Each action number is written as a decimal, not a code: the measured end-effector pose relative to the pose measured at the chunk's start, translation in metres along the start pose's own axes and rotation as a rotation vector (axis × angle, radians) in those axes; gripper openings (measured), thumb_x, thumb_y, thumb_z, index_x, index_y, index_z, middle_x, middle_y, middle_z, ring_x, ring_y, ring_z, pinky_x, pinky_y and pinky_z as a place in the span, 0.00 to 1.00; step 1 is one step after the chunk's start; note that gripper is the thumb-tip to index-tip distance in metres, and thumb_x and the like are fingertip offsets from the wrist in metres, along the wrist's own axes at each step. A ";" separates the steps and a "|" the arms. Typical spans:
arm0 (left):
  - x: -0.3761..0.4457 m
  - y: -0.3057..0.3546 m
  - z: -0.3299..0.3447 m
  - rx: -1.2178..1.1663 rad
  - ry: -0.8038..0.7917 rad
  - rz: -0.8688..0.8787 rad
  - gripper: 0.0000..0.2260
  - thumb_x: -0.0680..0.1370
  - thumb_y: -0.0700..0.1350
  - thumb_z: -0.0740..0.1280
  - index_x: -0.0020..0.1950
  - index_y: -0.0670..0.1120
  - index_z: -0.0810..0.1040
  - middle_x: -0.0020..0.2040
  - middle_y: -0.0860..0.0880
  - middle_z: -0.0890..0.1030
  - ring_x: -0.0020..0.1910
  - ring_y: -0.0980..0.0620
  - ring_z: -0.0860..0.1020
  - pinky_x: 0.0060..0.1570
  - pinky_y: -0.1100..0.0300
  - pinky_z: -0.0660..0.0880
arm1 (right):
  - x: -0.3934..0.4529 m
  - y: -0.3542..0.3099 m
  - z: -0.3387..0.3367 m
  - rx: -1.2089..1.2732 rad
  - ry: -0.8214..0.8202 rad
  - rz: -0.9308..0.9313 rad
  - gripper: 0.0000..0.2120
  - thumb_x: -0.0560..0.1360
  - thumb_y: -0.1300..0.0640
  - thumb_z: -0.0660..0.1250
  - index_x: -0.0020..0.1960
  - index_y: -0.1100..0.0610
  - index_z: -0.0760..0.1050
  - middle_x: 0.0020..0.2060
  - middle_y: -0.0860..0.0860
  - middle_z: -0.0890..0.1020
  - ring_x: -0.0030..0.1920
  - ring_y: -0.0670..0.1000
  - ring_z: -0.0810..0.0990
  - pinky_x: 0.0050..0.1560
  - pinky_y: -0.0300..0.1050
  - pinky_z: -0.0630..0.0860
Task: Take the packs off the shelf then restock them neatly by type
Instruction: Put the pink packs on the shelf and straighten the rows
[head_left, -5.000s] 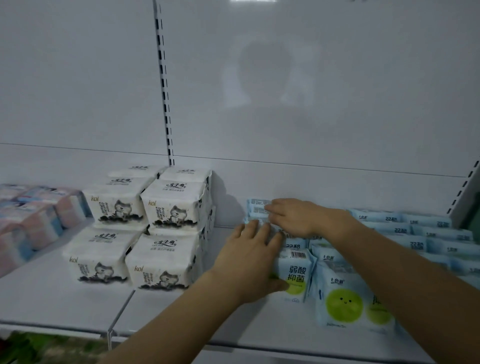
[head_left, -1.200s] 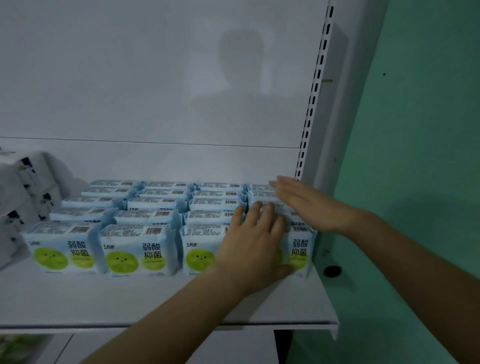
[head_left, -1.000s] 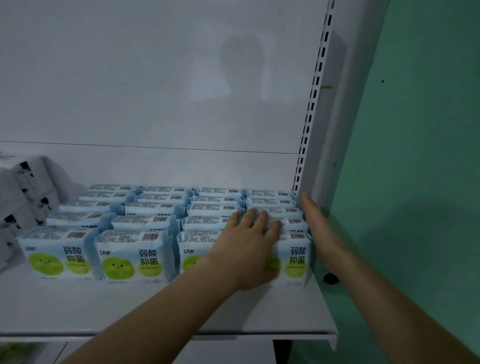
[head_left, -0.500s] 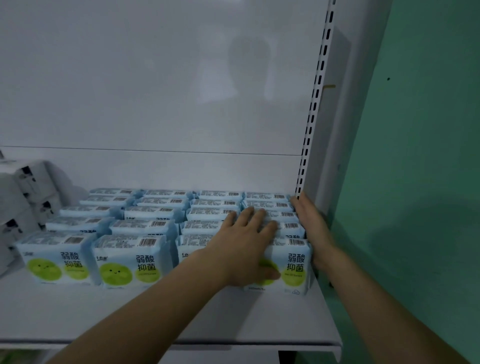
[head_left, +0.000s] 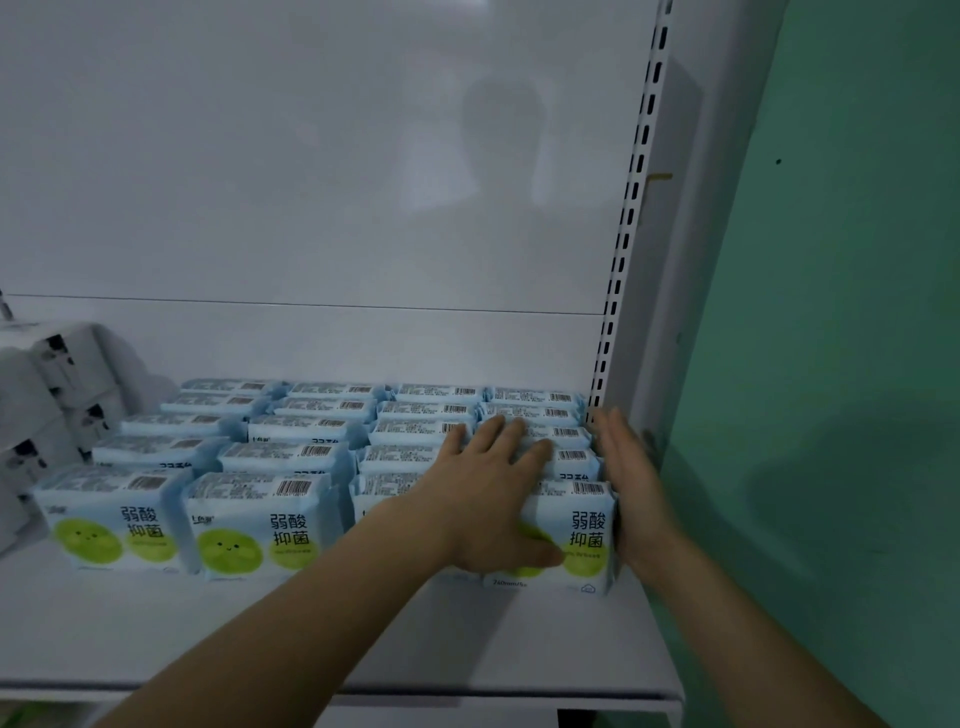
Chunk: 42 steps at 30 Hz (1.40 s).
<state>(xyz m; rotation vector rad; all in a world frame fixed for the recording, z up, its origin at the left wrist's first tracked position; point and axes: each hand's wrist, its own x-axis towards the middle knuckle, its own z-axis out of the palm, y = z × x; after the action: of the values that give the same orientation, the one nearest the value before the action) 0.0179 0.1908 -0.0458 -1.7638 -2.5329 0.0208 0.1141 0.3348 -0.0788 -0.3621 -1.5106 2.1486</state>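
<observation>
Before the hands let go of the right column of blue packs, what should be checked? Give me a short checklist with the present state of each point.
1. Left hand lies flat over the front of the right column: ok.
2. Right hand presses straight-fingered on that column's right side: ok.
3. Front right pack stands upright, label forward: ok.
4. Its front face lines up with the other front packs: not ok, it sits nearer the shelf edge.
5. Blue packs are all one type: ok.
6. White packs at left are neatly stacked: cannot tell, mostly out of view.
</observation>
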 end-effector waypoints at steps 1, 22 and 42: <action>0.000 0.000 -0.001 -0.010 0.002 0.000 0.47 0.73 0.72 0.62 0.81 0.54 0.43 0.82 0.47 0.43 0.80 0.46 0.39 0.77 0.38 0.42 | -0.003 0.001 -0.001 0.006 -0.006 -0.002 0.25 0.82 0.37 0.50 0.57 0.46 0.84 0.56 0.57 0.85 0.55 0.60 0.84 0.57 0.57 0.78; 0.002 -0.005 0.002 0.002 0.025 -0.005 0.44 0.74 0.72 0.61 0.81 0.55 0.46 0.82 0.47 0.46 0.80 0.45 0.42 0.76 0.36 0.45 | 0.020 -0.018 0.013 -0.155 0.014 0.076 0.26 0.81 0.35 0.48 0.51 0.50 0.79 0.41 0.52 0.87 0.40 0.53 0.87 0.42 0.49 0.81; -0.050 -0.059 -0.015 0.112 -0.096 -0.129 0.54 0.69 0.74 0.67 0.81 0.55 0.38 0.82 0.49 0.40 0.80 0.46 0.39 0.78 0.41 0.44 | -0.028 -0.018 -0.024 -1.591 -0.334 -0.299 0.53 0.61 0.24 0.70 0.77 0.31 0.44 0.75 0.28 0.37 0.77 0.37 0.41 0.78 0.49 0.54</action>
<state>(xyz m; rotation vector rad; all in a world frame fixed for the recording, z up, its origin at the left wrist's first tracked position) -0.0192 0.1230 -0.0303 -1.5929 -2.6486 0.2427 0.1533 0.3446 -0.0727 -0.2114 -2.9228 0.3813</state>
